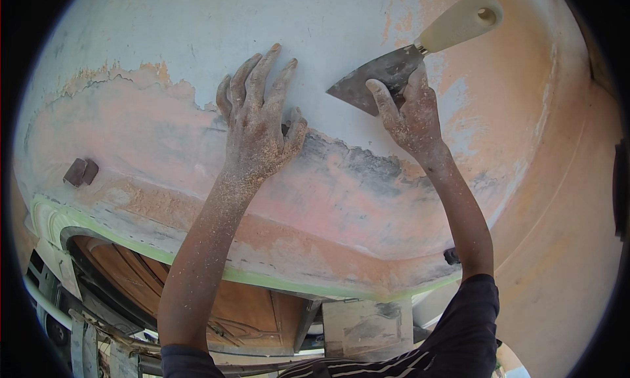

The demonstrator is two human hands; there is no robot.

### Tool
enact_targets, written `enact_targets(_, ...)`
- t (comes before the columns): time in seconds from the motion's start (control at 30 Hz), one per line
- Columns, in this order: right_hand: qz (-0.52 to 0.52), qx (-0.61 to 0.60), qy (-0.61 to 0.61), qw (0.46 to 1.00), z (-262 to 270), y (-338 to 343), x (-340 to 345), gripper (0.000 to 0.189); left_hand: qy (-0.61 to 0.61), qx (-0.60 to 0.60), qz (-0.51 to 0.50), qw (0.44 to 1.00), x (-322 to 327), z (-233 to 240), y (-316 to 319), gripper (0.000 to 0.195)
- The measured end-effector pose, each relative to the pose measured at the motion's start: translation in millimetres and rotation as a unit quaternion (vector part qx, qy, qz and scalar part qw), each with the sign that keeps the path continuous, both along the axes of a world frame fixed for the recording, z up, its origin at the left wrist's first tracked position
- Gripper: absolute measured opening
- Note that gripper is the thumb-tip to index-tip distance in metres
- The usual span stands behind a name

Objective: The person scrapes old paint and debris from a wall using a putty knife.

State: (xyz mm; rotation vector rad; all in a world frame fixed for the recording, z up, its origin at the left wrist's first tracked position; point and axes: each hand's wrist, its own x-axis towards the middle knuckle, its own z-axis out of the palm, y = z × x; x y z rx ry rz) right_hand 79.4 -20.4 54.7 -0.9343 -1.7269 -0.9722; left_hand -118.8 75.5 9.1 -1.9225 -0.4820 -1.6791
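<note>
My left hand (261, 117), coated in pale dust, lies with spread fingers against a painted plaster wall (339, 33). A small dark spot shows between its thumb and palm; I cannot tell what it is. My right hand (411, 107) grips a putty knife (379, 75) by its broad metal blade, thumb on the near face, fingers behind. The knife's pale plastic handle (460, 23) points to the upper right. Between and below the hands runs a ragged edge where white paint meets a pink and grey patch (344, 196).
A brown block (81, 172) rests at the left on the wall's lower ledge, and a dark object (451, 256) sits beside my right forearm. Below are a green-painted edge (275, 279), a carved wooden door (246, 309) and worn boards (83, 343).
</note>
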Motion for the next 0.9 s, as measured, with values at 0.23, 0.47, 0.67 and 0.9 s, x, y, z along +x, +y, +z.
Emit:
enact_targets(0.23, 0.021, -0.064, 0.024, 0.997, 6.0, -2.0, 3.9, 0.054, -0.009, 0.017, -0.013, 1.0, 1.0, -0.3, 6.8, 0.06)
enact_targets(0.47, -0.002, -0.046, 0.003, 0.999, -20.1, -13.8, 25.8, 0.055, -0.008, 0.021, 0.018, 1.0, -6.3, 1.8, 9.4, 0.057)
enact_targets(0.67, -0.039, -0.101, -0.001, 0.994, -32.0, -21.0, 31.8, 0.055, 0.003, 0.028, 0.024, 0.999, -4.4, 0.5, 10.2, 0.058)
enact_targets(0.9, -0.038, -0.127, 0.004, 0.991, -33.1, -26.6, 31.7, 0.039, -0.009, 0.036, 0.02, 0.999, -2.5, 0.2, 10.1, 0.054)
